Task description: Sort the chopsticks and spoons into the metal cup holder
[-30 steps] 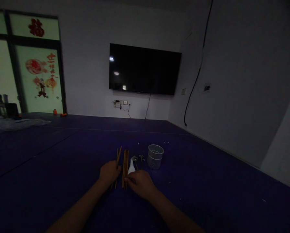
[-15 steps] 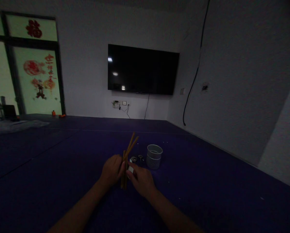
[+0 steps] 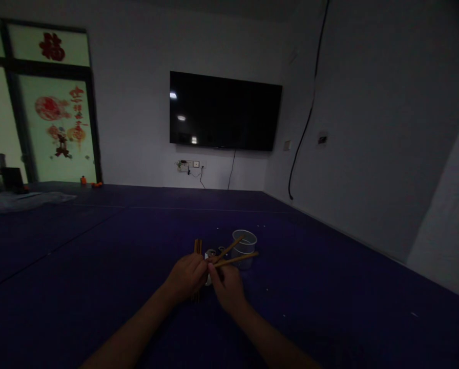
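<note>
Two wooden chopsticks [image 3: 233,260] fan out to the right from between my hands, their far ends in front of the grey metal cup [image 3: 244,251]. My left hand [image 3: 189,277] is closed at their near ends. My right hand [image 3: 229,288] pinches them with thumb and fingers, its fingertips meeting the left hand's. More chopsticks [image 3: 197,246] lie side by side on the dark blue surface, partly hidden under my left hand. A white object [image 3: 208,281] shows between the hands, mostly covered. Small metal items [image 3: 211,252] lie just beyond my fingers; their kind is unclear.
The blue surface [image 3: 329,287] stretches to the walls, with a few white specks on it. A television [image 3: 225,110] hangs on the far wall above sockets [image 3: 191,165]. A black cable [image 3: 302,141] hangs at right. Plastic sheeting [image 3: 25,201] and orange items [image 3: 96,185] lie far left.
The two chopsticks have swung from pointing up and away to pointing right, across the cup. Both hands have come together around their near ends. The other chopsticks stay on the surface.
</note>
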A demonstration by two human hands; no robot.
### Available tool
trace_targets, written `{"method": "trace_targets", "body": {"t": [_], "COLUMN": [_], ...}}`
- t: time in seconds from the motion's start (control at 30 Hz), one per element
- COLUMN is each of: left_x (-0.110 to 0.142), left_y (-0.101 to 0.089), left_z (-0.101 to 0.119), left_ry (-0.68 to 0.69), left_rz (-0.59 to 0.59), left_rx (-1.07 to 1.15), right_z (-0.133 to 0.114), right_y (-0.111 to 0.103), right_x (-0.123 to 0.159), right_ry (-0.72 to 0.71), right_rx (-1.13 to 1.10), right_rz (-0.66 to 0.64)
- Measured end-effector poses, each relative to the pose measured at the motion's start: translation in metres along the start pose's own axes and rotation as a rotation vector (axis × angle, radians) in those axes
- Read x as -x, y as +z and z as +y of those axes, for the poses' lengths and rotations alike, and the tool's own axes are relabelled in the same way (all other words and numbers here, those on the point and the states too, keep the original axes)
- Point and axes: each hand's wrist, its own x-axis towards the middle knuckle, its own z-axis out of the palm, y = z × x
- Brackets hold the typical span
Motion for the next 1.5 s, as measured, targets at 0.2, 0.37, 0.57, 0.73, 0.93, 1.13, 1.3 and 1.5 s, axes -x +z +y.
{"method": "trace_targets", "body": {"t": [0.2, 0.37, 0.57, 0.73, 0.93, 1.13, 1.3, 1.5], "left_x": [-0.003, -0.001, 0.002, 0.008, 0.011, 0.011, 0.010, 0.010], "left_y": [-0.002, -0.001, 0.001, 0.009, 0.015, 0.016, 0.014, 0.015], "left_z": [0.005, 0.002, -0.004, -0.010, -0.015, -0.016, -0.015, -0.014], "left_ry": [0.004, -0.025, -0.226, -0.402, -0.514, -0.531, -0.542, -0.545], "left_rz": [-0.008, -0.011, -0.084, -0.243, -0.373, -0.435, -0.481, -0.494], "left_rx": [0.025, 0.042, 0.050, 0.149, 0.217, 0.247, 0.242, 0.245], "right_z": [0.001, 0.001, 0.007, 0.027, 0.055, 0.077, 0.095, 0.102], "right_y": [0.001, -0.002, -0.025, -0.061, -0.071, -0.064, -0.058, -0.054], "right_x": [0.001, 0.001, -0.013, -0.031, -0.039, -0.045, -0.047, -0.046], "right_ry": [0.045, 0.032, -0.093, -0.039, 0.178, 0.129, 0.110, 0.129], "right_rx": [-0.011, -0.055, 0.062, 0.212, 0.299, 0.426, 0.485, 0.447], "right_rz": [0.085, 0.198, 0.540, 0.785, 0.680, 0.528, 0.460, 0.474]}}
